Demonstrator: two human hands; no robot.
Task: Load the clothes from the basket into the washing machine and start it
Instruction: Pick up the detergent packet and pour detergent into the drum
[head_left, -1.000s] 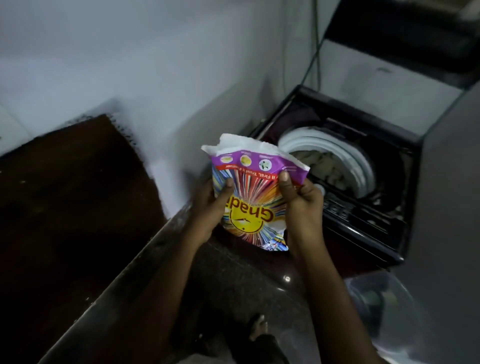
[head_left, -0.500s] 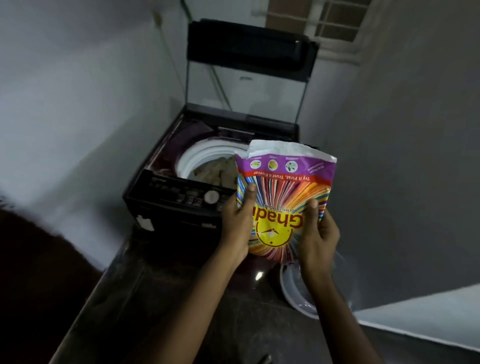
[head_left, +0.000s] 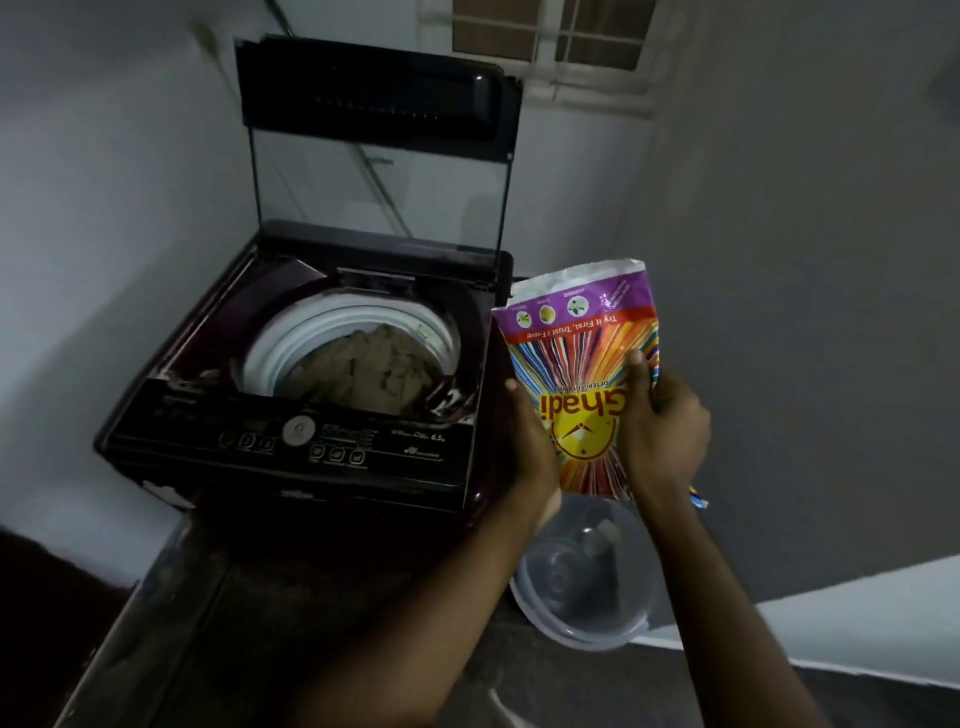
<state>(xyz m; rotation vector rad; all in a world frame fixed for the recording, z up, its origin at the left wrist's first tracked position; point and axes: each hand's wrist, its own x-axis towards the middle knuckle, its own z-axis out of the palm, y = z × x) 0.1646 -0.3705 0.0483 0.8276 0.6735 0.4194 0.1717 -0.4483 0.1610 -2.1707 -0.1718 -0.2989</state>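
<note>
A dark top-loading washing machine (head_left: 291, 462) stands in the corner with its glass lid (head_left: 379, 171) raised. Beige clothes (head_left: 363, 371) lie inside its white drum. To the right of the machine I hold a colourful detergent packet (head_left: 582, 364), upside down with its torn end up. My left hand (head_left: 532, 441) grips the packet's left edge and my right hand (head_left: 662, 426) grips its right side. The control panel with a round knob (head_left: 298, 430) runs along the machine's front.
A clear plastic tub (head_left: 582, 618) sits on the floor below the packet, right of the machine. Grey walls close in on the left and right. A window (head_left: 550, 36) is high behind the lid. A dark ledge (head_left: 171, 597) runs at the lower left.
The view has swung right and closer to the machine. The packet, held by both hands, now sits to the right of the drum instead of in front of it.
</note>
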